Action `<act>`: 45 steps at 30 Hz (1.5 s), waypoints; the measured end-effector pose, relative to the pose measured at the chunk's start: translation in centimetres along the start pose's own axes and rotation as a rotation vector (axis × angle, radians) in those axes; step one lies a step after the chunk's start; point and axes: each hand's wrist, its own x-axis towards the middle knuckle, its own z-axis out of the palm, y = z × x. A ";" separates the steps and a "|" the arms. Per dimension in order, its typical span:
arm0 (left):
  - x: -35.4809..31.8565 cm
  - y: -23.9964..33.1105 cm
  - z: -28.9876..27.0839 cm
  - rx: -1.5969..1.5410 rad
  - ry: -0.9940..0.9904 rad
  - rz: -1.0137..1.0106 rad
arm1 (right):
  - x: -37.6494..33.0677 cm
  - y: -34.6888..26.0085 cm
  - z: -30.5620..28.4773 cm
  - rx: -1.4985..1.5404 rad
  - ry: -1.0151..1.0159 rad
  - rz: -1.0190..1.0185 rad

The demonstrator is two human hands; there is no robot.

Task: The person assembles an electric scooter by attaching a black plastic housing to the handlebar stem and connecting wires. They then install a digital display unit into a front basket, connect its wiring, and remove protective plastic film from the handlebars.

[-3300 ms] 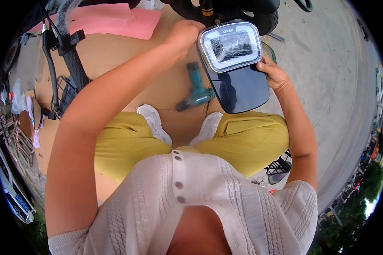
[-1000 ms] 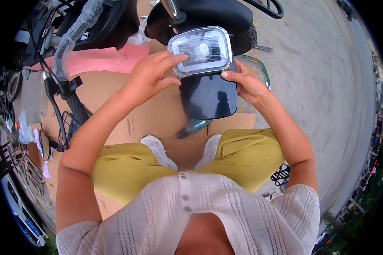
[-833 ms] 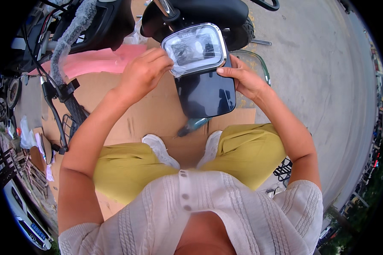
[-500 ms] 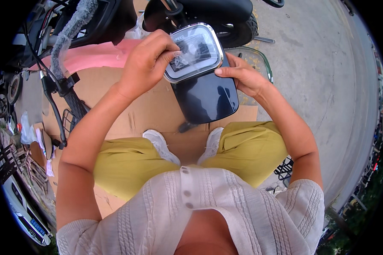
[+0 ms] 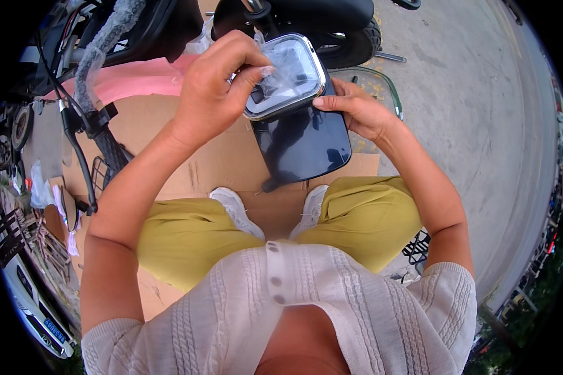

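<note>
A rounded square display unit (image 5: pixel 308 57) with a chrome rim tilts toward me, joined to a glossy dark panel (image 5: pixel 303 144) below it. My right hand (image 5: pixel 360 112) grips the unit from the right, its thumb on the front near the rim's lower corner and its other fingers behind. Over the screen's upper left, my left hand (image 5: pixel 216 81) is closed, thumb and forefinger pinching a transparent plastic film (image 5: pixel 284 75). Wrinkled and partly lifted, the film stretches from these fingertips across the screen. Part of the display's left side is hidden by my left hand.
Cardboard (image 5: pixel 162 137) lies under my feet, with a pink sheet (image 5: pixel 137 81) beyond it. To the left are a handlebar grip (image 5: pixel 109 153) and a tube in bubble wrap (image 5: pixel 109 37). A tyre (image 5: pixel 360 47) and green cord (image 5: pixel 394 97) lie past my right hand.
My left hand has moved slightly up, pulling the film, which now stands more off the screen in larger wrinkles. The right hand keeps its hold, and the unit has barely shifted.
</note>
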 end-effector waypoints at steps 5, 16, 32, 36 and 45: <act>0.6 0.9 -0.7 -0.104 0.119 -0.048 | 0.2 0.5 -0.8 -0.082 0.044 0.047; 0.0 0.1 -1.4 -0.580 0.324 -0.246 | 0.2 0.7 -1.0 -0.124 0.112 0.011; -4.0 -7.9 -1.5 0.355 -0.693 -0.693 | -0.4 0.4 -2.8 0.122 0.009 0.009; -5.7 -9.6 -0.1 0.073 -0.500 -0.778 | -0.6 0.2 -2.4 0.136 -0.014 0.018; -4.2 -5.9 4.0 -1.612 0.145 -1.265 | 0.1 0.5 -0.8 0.165 -0.076 0.000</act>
